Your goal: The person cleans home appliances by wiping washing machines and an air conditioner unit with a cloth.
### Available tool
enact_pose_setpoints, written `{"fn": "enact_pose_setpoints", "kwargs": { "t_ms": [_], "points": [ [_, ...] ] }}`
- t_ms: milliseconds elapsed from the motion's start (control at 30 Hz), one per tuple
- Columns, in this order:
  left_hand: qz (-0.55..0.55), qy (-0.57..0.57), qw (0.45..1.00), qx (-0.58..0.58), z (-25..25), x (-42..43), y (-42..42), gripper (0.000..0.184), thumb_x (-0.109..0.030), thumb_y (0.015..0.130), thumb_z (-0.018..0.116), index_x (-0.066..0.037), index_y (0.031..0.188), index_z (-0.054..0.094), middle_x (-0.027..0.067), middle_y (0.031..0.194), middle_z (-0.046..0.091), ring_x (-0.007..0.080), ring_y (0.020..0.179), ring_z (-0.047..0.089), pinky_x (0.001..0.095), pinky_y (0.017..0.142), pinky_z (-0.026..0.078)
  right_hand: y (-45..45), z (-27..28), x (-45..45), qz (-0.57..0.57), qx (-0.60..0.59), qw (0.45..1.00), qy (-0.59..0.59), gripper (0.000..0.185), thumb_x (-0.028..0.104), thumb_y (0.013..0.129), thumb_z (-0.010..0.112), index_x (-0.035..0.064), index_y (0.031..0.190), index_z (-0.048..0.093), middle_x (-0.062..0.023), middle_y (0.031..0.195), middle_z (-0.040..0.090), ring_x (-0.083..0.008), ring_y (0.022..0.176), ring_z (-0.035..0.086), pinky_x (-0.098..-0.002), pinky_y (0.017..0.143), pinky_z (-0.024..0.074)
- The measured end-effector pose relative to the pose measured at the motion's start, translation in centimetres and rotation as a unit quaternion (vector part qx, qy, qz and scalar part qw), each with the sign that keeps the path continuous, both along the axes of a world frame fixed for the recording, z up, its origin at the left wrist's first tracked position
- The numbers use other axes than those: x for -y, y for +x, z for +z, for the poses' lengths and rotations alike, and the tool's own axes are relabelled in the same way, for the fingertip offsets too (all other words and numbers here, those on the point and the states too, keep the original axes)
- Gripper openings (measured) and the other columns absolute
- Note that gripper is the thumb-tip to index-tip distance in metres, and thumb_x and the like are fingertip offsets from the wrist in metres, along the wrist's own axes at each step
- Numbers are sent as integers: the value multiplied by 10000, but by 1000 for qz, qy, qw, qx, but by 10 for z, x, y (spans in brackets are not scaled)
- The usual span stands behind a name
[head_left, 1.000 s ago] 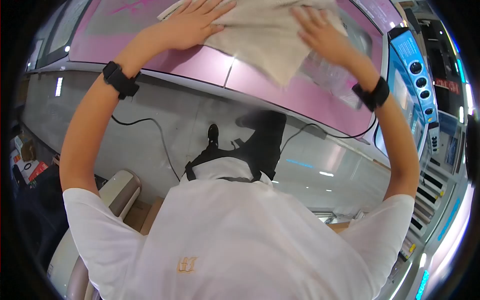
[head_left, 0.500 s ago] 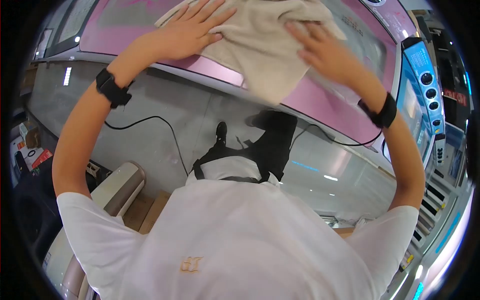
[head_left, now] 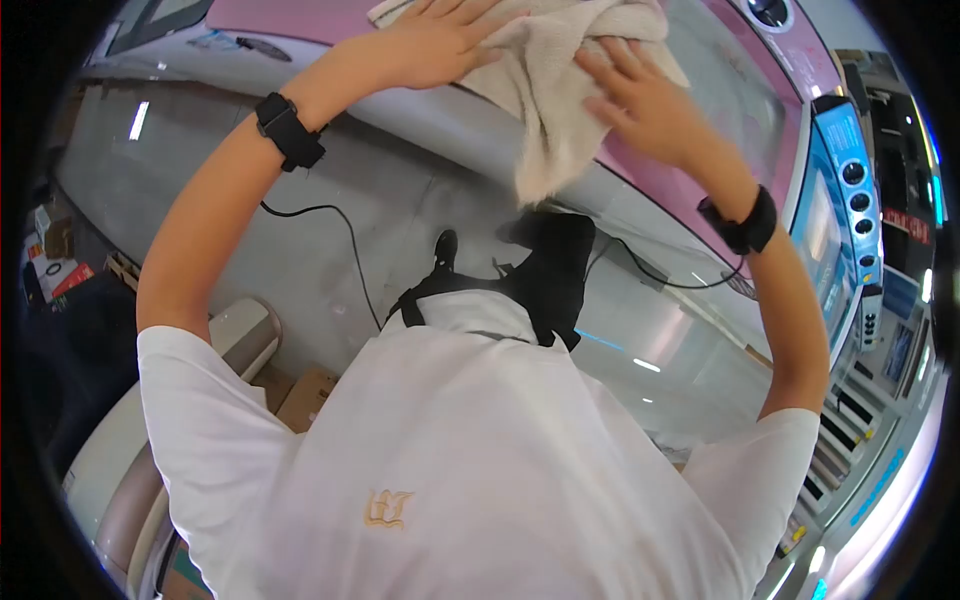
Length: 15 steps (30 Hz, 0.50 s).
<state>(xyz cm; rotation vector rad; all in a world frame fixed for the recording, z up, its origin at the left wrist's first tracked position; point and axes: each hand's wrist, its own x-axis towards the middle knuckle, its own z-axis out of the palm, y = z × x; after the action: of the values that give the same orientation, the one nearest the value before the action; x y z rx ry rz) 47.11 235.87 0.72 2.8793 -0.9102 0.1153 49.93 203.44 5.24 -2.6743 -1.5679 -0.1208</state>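
A beige towel [head_left: 545, 85] lies rumpled across the pink top of a washing machine [head_left: 270, 15], and one corner hangs over its front edge. My left hand [head_left: 435, 45] is open, with its fingers spread over the towel's left part near the upper border of the view. On the towel's right side rests my right hand [head_left: 645, 105], also open, fingers extended and palm down. Folds bunch up between the two hands. The towel's far edge is partly cut off by the top of the view.
To the right stands a blue machine with a row of dials [head_left: 858, 200]. A black cable [head_left: 350, 235] trails over the grey floor [head_left: 400, 200]. At lower left are a beige-and-brown appliance [head_left: 240, 345] and a cardboard box [head_left: 305, 400].
My left hand has shifted right, closer to my right hand, and the towel has bunched up between them. The camera view has tilted, showing more of the machine's front.
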Motion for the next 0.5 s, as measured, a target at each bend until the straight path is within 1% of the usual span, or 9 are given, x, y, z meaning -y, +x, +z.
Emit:
{"fn": "enact_pose_setpoints", "kwargs": {
  "t_ms": [100, 133, 200, 233, 267, 300, 333, 433, 500],
  "points": [
    [-4, 31, 1000, -5, 0, -25, 25, 627, -420, 1087, 401, -66, 1597, 317, 206, 1698, 196, 478, 1541, 200, 629, 1212, 237, 47, -1, -18, -42, 0, 994, -102, 533, 348, 1028, 527, 142, 1517, 483, -208, 1520, 471, -517, 1392, 409, -552, 1189, 329],
    [-13, 4, 999, 43, -10, -37, 41, 618, -406, 1080, 420, -61, 1588, 345, 201, 1686, 244, 447, 1533, 246, 602, 1217, 245, 61, -1, -30, 5, 29, 993, -114, 504, 312, 1009, 521, 85, 1459, 513, -236, 1499, 480, -505, 1352, 447, -558, 1159, 355],
    [96, -17, 995, 5, -10, -34, 53, 621, -397, 1074, 430, -55, 1586, 351, 211, 1678, 262, 439, 1531, 257, 589, 1223, 238, 86, 1, -54, 105, 92, 981, -137, 463, 240, 972, 510, -29, 1343, 574, -293, 1455, 497, -481, 1271, 523, -569, 1099, 407],
    [149, -26, 988, -9, -4, -34, 58, 622, -393, 1071, 435, -52, 1585, 353, 215, 1674, 271, 436, 1530, 263, 583, 1227, 234, 79, 2, -71, 74, 50, 993, -73, 468, 248, 977, 509, -28, 1350, 567, -291, 1458, 495, -479, 1273, 522, -561, 1105, 403],
    [159, 1, 987, 40, -6, -29, 49, 627, -399, 1066, 440, -48, 1580, 365, 225, 1668, 279, 432, 1525, 276, 567, 1229, 235, 64, -1, -89, 41, 6, 999, -8, 473, 255, 981, 509, -27, 1358, 561, -290, 1461, 493, -477, 1276, 521, -552, 1112, 400],
    [149, -2, 988, 49, -8, -28, 41, 626, -397, 1066, 439, -49, 1581, 365, 226, 1664, 288, 429, 1525, 277, 562, 1229, 237, 48, -8, -99, 9, -44, 998, 53, 479, 262, 986, 508, -26, 1366, 554, -289, 1464, 492, -474, 1278, 520, -543, 1118, 396],
    [142, -6, 988, 56, -12, -28, 30, 624, -396, 1066, 439, -50, 1581, 365, 228, 1659, 296, 426, 1525, 278, 557, 1230, 238, 37, -13, -100, 59, -4, 997, 45, 495, 295, 1005, 505, -13, 1393, 530, -285, 1468, 490, -451, 1294, 520, -530, 1122, 393],
    [139, -60, 985, 79, -14, -46, -9, 612, -385, 1063, 450, -74, 1583, 366, 227, 1643, 329, 414, 1518, 303, 538, 1223, 264, 4, -12, -80, 96, 20, 995, 12, 531, 357, 1044, 513, 141, 1528, 478, -185, 1515, 489, -475, 1389, 441, -549, 1179, 337],
    [128, -62, 984, 106, -12, -70, -25, 601, -379, 1064, 451, -86, 1582, 368, 224, 1639, 338, 412, 1514, 313, 540, 1217, 277, 24, -14, -69, 86, 6, 996, 17, 525, 370, 1049, 509, 134, 1517, 490, -171, 1522, 488, -441, 1362, 480, -556, 1151, 361]
  ]
}}
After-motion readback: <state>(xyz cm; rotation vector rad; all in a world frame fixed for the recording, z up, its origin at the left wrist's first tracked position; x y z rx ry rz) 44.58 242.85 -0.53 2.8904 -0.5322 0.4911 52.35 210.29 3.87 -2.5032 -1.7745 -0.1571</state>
